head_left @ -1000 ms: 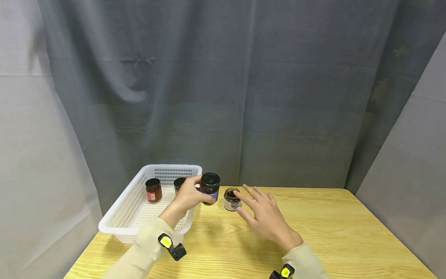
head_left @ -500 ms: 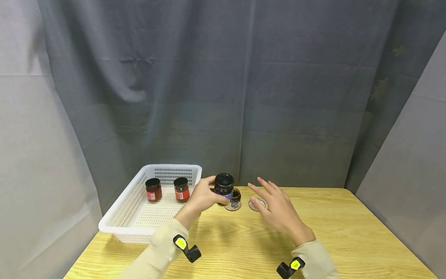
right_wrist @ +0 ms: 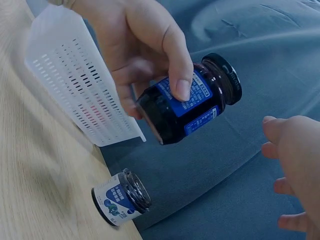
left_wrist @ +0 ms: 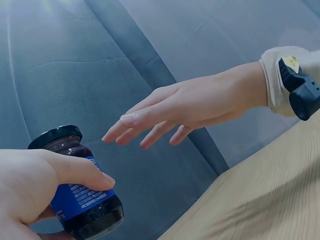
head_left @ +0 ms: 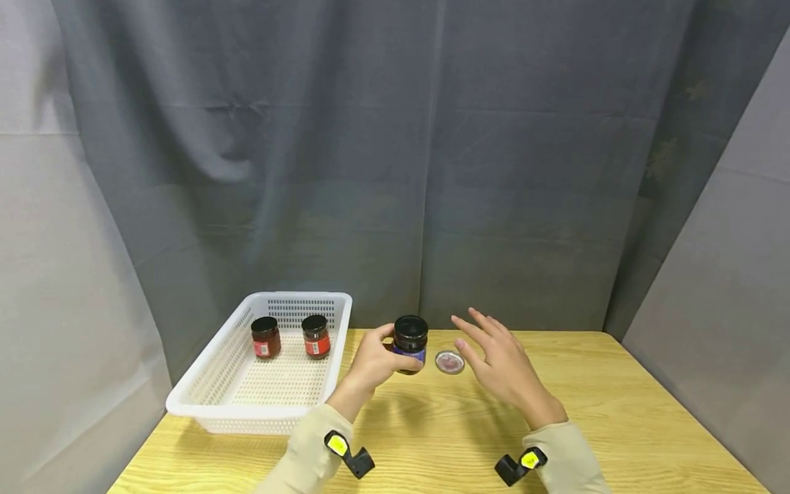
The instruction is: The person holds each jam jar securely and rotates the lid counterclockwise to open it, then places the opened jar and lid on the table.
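Note:
My left hand (head_left: pixel 370 362) grips a dark jam jar (head_left: pixel 411 333) with a blue label and a black lid, its thumb across the label. The jar is held above the table, right of the basket. My right hand (head_left: pixel 505 363) hovers to the right of it, fingers spread and holding nothing. Below its fingertips a round loose lid (head_left: pixel 450 362) lies on the table. A second jar (right_wrist: pixel 120 197), with a white and blue label and no lid, stands on the table in the right wrist view. In the head view the held jar hides it.
A white perforated plastic basket (head_left: pixel 191 409) stands on the left of the wooden table (head_left: pixel 444 453). Inside are two red-labelled jars with black lids, a left one (head_left: pixel 266 338) and a right one (head_left: pixel 316 337). A grey curtain (head_left: pixel 345 171) hangs behind.
My left hand has carried the jar rightward, away from the basket and in front of the lidless jar. My right hand has shifted right, uncovering the loose lid.

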Demonstrator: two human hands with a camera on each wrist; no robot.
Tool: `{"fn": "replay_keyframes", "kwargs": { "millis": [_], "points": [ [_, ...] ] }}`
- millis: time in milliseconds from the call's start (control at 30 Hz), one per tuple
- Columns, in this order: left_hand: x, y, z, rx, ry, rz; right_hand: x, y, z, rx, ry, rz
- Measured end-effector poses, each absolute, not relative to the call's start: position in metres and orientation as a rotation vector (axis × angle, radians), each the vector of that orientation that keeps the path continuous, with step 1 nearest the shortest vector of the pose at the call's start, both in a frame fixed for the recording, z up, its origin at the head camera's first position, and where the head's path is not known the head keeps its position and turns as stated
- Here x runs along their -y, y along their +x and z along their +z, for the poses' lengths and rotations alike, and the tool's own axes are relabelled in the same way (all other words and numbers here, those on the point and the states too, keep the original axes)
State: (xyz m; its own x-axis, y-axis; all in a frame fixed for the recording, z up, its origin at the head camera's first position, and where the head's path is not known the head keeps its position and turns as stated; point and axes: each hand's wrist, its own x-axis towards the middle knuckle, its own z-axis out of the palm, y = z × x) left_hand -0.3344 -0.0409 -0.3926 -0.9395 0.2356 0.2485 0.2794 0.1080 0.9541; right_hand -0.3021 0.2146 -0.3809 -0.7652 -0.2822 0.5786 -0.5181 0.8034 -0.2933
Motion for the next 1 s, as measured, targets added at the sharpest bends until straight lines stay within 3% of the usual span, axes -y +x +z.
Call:
{"fn": "replay_keyframes", "kwargs": {
  "millis": [367,1000],
  "points": [
    [0.024,-0.335,-0.417,2.198,-0.486,-2.052,-0.21,-0.306,-0.38,2.484,0.584,0.626],
    [0.021,-0.333,-0.419,2.182,-0.497,-1.938,-0.179,-0.306,-0.372,2.363,0.644,0.706]
  ]
}}
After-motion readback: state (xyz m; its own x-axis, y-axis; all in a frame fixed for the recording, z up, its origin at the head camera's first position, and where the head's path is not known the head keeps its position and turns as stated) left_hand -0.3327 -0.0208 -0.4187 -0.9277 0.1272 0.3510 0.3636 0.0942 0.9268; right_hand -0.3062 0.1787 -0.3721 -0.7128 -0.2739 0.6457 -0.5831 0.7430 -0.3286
